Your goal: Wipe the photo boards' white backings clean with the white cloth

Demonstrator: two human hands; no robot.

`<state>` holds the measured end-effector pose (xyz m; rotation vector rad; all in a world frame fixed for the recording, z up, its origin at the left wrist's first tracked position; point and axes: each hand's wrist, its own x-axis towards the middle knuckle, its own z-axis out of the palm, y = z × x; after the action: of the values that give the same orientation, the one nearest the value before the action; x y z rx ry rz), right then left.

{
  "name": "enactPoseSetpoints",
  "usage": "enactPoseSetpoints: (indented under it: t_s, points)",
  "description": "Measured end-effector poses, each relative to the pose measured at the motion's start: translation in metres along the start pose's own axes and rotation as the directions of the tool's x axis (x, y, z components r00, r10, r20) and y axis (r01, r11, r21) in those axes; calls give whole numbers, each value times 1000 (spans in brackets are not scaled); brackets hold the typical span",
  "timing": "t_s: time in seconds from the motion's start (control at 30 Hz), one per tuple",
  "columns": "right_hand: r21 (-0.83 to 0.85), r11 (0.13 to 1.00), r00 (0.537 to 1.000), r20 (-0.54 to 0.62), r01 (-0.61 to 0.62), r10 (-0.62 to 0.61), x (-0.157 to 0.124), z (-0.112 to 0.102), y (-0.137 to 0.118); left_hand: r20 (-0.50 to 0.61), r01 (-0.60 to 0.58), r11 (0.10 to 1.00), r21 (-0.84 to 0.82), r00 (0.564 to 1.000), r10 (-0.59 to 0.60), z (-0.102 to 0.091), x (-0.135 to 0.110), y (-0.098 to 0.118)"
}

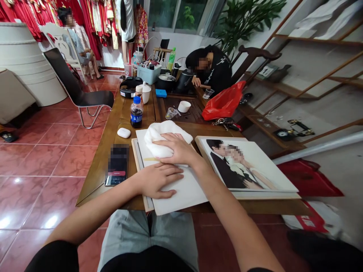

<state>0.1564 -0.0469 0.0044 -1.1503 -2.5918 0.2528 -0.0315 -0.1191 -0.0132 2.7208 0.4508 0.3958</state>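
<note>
Grey shorts [147,236] are showing just below both hands, at the tabletop's [95,181] near edge. Left hand [159,181] is lying flat and open on a white board [184,194], fingers pointing right, gripping nothing. Right hand [177,149] is pressing palm-down on a bunched white cloth [160,139], fingers lightly spread, not clenching. The cloth is sitting on the board's far part, just past the left hand and directly under the right hand, so both hands are bearing on the board. To the right of the right hand, a mounted portrait print [249,166] of a couple is lying on the tabletop, nearly touching the board. Left of the left hand, a smartphone [117,165] is lying face-up, partly blurred, with a white earbud case [124,132] beyond it. Further past the cloth, a dark cola bottle [136,112] is standing near a white cup [184,106] on a dark tea tray [181,117]. A red plastic bag [224,102] is lying beyond the right hand, with a bunch of keys [227,123] nearer it. Farthest off, a seated co-worker [211,66] is leaning over the tabletop's far end, and red garments [22,19] are hanging on a rack beyond the tiled floor [56,158].
</note>
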Motion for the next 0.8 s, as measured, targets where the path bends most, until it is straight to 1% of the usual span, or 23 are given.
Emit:
enactPoseSetpoints:
  t_s: [0.1,0.27,0.33,0.43,0.5,0.53,0.57,0.6,0.67,0.7,0.73,0.77,0.8]
  points:
    - [17,1000,1000,-5,3,-3,0,0,-1,-13,10,1000,-16,1000,-10,-4,0,0]
    - [46,999,1000,-31,-2,3,0,0,-1,-61,104,995,12,993,-103,-11,1,1]
    - [52,999,999,-37,-4,6,0,1,0,-84,107,994,17,991,-105,-13,2,2]
    - [61,998,999,-35,-8,10,1,3,2,-133,104,994,26,986,-100,-18,0,3]
    - [67,998,999,-32,-7,9,1,4,3,-189,156,986,55,971,-143,-23,-1,3]
    - [65,998,1000,-30,-6,8,1,4,3,-226,206,975,85,957,-183,-26,-2,2]
    - [59,998,1000,-29,-5,6,1,4,3,-272,275,953,124,933,-234,-29,-3,0]
    - [49,999,1000,-30,-3,4,1,4,3,-318,362,917,168,900,-297,-32,-4,-2]
    - [21,1000,999,-36,1,0,1,4,1,-411,545,801,248,808,-422,-36,-5,-9]
    - [8,1000,999,-40,0,0,1,4,0,-447,618,734,280,761,-470,-36,-5,-12]
    - [-3,1000,999,-42,-3,3,1,3,-2,-469,666,680,307,728,-500,-36,-5,-16]
    - [-13,1000,999,-42,-9,8,1,3,-3,-474,688,647,328,713,-517,-35,-5,-20]
    - [-22,1000,999,-41,-16,15,1,2,-4,-468,699,627,344,707,-530,-34,-5,-23]
